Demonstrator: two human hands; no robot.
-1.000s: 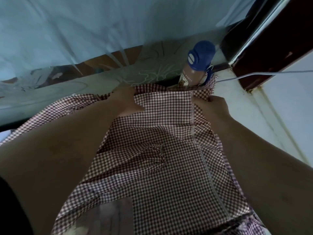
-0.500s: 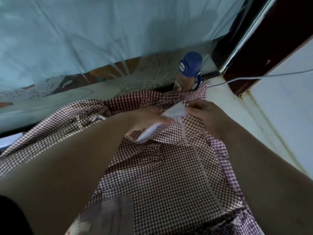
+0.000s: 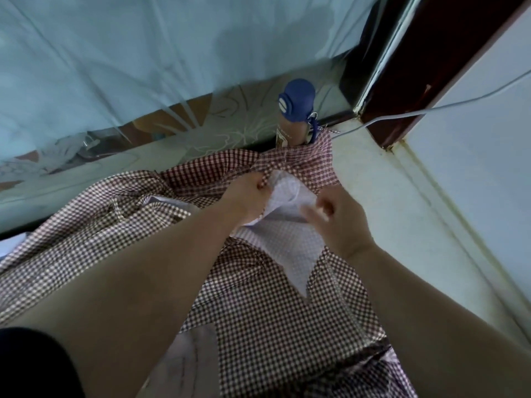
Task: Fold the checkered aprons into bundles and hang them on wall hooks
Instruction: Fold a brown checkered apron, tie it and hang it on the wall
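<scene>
You were mid-fold at frame centre: left hand (image 3: 249, 196) and right hand (image 3: 339, 222) both pinched the apron (image 3: 258, 326) edge; next, lay it flat.

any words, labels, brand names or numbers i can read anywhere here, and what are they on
No text here reads clearly.
Pale label on the brown bottle with the blue cap: a line of dark print is there, too small and blurred to read.
Grey patch on the maroon-and-white checkered apron, at its near edge: faint dark marks only, not legible as words.
Pale blue curtain, white cable and pale floor: no writing.
</scene>
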